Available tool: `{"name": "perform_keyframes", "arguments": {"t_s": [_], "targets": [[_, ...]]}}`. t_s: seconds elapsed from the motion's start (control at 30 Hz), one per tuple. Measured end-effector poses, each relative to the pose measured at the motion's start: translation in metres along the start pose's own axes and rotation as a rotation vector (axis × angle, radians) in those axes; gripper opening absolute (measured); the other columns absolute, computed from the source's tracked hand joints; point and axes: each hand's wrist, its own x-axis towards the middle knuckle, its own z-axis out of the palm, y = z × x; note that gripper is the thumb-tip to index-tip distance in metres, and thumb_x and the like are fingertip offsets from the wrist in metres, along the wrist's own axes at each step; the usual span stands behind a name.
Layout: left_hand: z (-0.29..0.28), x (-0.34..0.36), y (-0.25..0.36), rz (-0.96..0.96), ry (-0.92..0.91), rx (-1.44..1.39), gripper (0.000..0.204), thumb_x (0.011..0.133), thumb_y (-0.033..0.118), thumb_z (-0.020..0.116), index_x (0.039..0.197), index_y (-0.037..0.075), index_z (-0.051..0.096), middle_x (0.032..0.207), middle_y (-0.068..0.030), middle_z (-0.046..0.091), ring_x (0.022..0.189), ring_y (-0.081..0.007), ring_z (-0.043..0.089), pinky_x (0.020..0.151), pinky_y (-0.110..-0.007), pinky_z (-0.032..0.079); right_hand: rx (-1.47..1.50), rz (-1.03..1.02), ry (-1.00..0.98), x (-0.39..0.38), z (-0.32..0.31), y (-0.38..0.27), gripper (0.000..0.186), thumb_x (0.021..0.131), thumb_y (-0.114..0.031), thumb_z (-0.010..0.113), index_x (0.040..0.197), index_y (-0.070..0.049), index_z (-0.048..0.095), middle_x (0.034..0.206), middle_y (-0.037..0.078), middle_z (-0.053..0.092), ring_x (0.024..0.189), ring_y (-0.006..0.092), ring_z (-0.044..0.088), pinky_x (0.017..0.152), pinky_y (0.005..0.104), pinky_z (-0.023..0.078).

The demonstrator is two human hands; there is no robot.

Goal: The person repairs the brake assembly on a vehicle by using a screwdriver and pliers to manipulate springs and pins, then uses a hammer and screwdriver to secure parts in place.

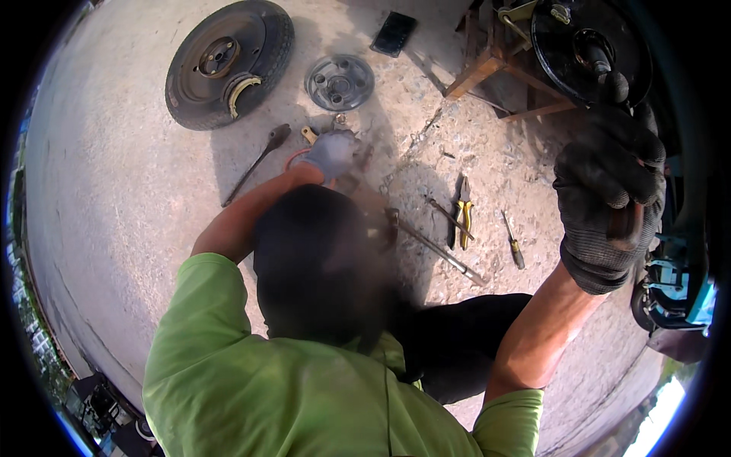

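Note:
My right hand, in a black knitted glove, is raised on the right, close to the camera. Its fingers are wrapped round a tool with a brown handle; the rest of the tool is mostly hidden by the glove. Further away, my left hand, in a grey sunlit glove, is low over the ground with its fingers curled closed. What it grips is blurred. Next to it lie a reddish hoop and a small tan piece. A dark rounded shape, partly blurred, covers the middle.
A tyred wheel, curved brake shoes, a grey round disc and a phone lie beyond. Pliers, a screwdriver, a metal bar and a socket wrench lie around. A black disc stands by a wooden stand.

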Motion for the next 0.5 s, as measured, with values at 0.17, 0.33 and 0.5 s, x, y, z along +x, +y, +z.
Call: {"name": "perform_keyframes", "arguments": {"t_s": [0.17,0.33,0.5], "targets": [[-0.003,-0.001,0.006,0.109,-0.105,0.146,0.028,0.092,0.026,0.06,0.114,0.013,0.072,0.096,-0.0159,0.073,0.091,-0.0364,0.071,0.082,-0.051,0.054,-0.029,0.004,-0.028,0.001,-0.004,-0.003,0.045,0.113,-0.02,0.039,0.137,0.017,0.048,0.076,-0.004,0.065,0.048,0.0027,0.059,0.041,0.022,0.051],[-0.027,-0.014,0.039,0.088,-0.038,0.194,0.027,0.096,0.024,0.056,0.115,0.012,0.07,0.089,-0.0189,0.072,0.082,-0.0378,0.071,0.074,-0.051,0.053,-0.023,0.034,-0.042,-0.001,-0.009,-0.003,0.044,0.113,-0.019,0.039,0.138,0.016,0.048,0.075,-0.004,0.065,0.048,0.0028,0.058,0.041,0.0223,0.051],[-0.017,-0.013,0.037,0.032,-0.041,0.085,0.021,0.094,0.018,0.057,0.098,0.006,0.073,0.087,-0.0208,0.071,0.082,-0.0385,0.07,0.074,-0.051,0.054,0.004,0.056,-0.016,-0.001,-0.005,-0.006,0.043,0.113,-0.02,0.041,0.136,0.015,0.049,0.075,-0.004,0.064,0.048,0.0033,0.059,0.04,0.0222,0.05]]}}
